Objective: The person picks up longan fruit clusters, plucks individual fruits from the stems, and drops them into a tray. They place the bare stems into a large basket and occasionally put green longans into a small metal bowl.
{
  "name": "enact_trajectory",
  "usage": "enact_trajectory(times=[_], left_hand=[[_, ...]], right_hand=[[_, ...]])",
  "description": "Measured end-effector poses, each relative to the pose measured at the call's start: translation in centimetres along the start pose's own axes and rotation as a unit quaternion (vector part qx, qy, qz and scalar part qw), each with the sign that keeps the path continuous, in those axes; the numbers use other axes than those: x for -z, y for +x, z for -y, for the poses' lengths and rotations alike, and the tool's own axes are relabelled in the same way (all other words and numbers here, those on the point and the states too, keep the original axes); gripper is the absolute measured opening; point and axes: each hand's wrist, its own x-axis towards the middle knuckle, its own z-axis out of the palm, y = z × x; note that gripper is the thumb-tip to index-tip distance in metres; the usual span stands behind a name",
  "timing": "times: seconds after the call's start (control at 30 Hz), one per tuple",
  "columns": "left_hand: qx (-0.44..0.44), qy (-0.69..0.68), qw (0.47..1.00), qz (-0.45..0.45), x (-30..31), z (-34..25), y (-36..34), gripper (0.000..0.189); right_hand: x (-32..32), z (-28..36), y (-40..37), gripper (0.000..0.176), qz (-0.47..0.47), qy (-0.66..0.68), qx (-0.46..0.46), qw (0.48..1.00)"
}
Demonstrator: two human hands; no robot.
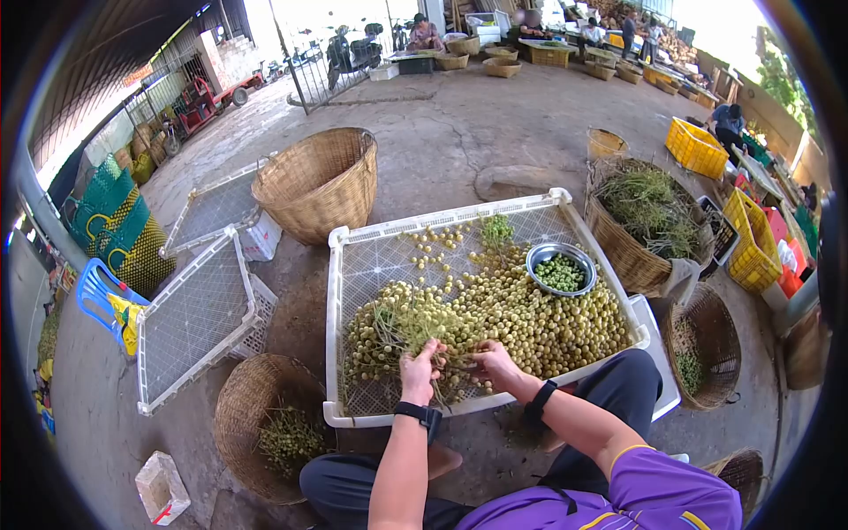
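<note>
In front of me a white mesh tray (371,240) bears many small round yellow-green fruits (539,334). My left hand (422,373) is closed around the stems of a bunch of these fruits (402,325), at the tray's near side. Beside it, my right hand (496,366) has its fingers pinched together at the right edge of the bunch; what lies between the fingertips is too small to make out. A metal bowl (562,268) of greener fruits sits on the pile at the back right. A small green sprig (496,231) lies near the far edge.
A large wicker basket (318,185) stands behind the tray. Stripped stems fill another basket (652,208) at right. Baskets with some green fruits stand at near left (256,397) and right (715,340). Mesh trays (196,309) lean at left. Other people work far back.
</note>
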Motion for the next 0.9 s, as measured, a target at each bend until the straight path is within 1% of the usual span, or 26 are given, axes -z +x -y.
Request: enact_trajectory(times=[0.03,0.07,0.1,0.17,0.23,0.27,0.3,0.33,0.37,0.4,0.43,0.5,0.53,0.57,0.63,0.67,0.7,0.77,0.8,0.83,0.9], left_hand=[[-0.012,-0.019,1.0,0.009,0.2,-0.9,-0.3,0.012],[-0.025,-0.028,0.999,0.013,0.4,-1.5,-0.4,0.012],[-0.037,-0.037,0.998,0.018,0.8,-2.0,-0.5,0.012],[-0.057,-0.052,0.997,0.007,1.5,-2.7,-0.6,0.013],[-0.052,-0.048,0.997,-0.043,2.5,-2.5,-0.3,0.013],[-0.035,-0.029,0.997,-0.068,2.8,-2.4,-0.2,0.011],[-0.036,-0.03,0.997,-0.068,3.0,-2.0,-0.2,0.011],[-0.027,0.005,0.997,-0.073,3.2,-1.5,-0.3,0.01],[-0.017,0.041,0.996,-0.077,3.2,-1.1,-0.4,0.009],[-0.011,0.068,0.994,-0.084,3.1,-0.5,-0.5,0.009],[-0.011,0.068,0.994,-0.083,3.0,0.0,-0.5,0.009],[0.008,0.085,0.992,-0.093,2.7,0.7,-0.8,0.01],[0.009,0.095,0.991,-0.091,2.8,1.3,-0.5,0.011],[0.011,0.095,0.991,-0.09,2.7,1.6,-0.6,0.011],[0.011,0.107,0.99,-0.094,2.5,1.9,-0.7,0.012],[0.012,0.108,0.99,-0.093,2.4,1.9,-0.9,0.012],[0.007,0.109,0.99,-0.092,2.2,1.9,-1.1,0.012],[0.003,0.109,0.99,-0.092,2.1,1.9,-1.3,0.012],[0.0,0.12,0.988,-0.095,2.1,1.9,-1.4,0.012],[-0.004,0.13,0.987,-0.099,2.1,2.0,-1.5,0.013],[-0.009,0.129,0.986,-0.105,2.3,2.1,-1.9,0.014]], right_hand=[[0.4,0.6,0.1,0.025,-0.005,0.018,0.005,1.0],[0.7,1.6,-0.2,0.028,-0.009,-0.015,0.019,1.0],[1.0,2.5,-0.5,0.027,-0.014,0.001,0.027,1.0],[1.8,3.6,-0.3,0.022,-0.023,-0.031,0.077,0.996],[2.5,4.6,-0.6,0.02,-0.06,-0.106,0.124,0.985],[3.1,5.1,-0.9,0.02,-0.079,-0.196,0.15,0.966],[3.7,5.0,-0.8,0.02,-0.079,-0.196,0.151,0.966],[4.5,4.8,-0.6,0.021,-0.112,-0.351,0.213,0.905],[5.1,4.5,-0.4,0.022,-0.143,-0.493,0.267,0.815],[5.5,4.1,-0.4,0.026,-0.13,-0.522,0.228,0.811],[5.9,3.2,0.0,0.027,-0.126,-0.544,0.212,0.802],[5.1,3.7,-1.5,0.028,-0.093,-0.56,0.178,0.804],[4.5,4.4,-2.5,0.038,-0.063,-0.565,0.139,0.811],[4.1,4.6,-3.3,0.038,-0.064,-0.565,0.138,0.811],[3.7,4.7,-4.2,0.055,-0.012,-0.676,0.174,0.716],[4.0,3.4,-3.9,0.06,-0.019,-0.675,0.228,0.701],[4.3,2.8,-3.4,0.06,-0.02,-0.674,0.228,0.702],[4.5,2.2,-2.9,0.055,-0.022,-0.709,0.229,0.666],[4.8,2.4,-2.8,0.049,-0.033,-0.698,0.238,0.675],[5.2,2.8,-2.7,0.049,-0.033,-0.697,0.238,0.675],[5.9,4.1,-2.7,0.04,-0.011,-0.702,0.245,0.669]])
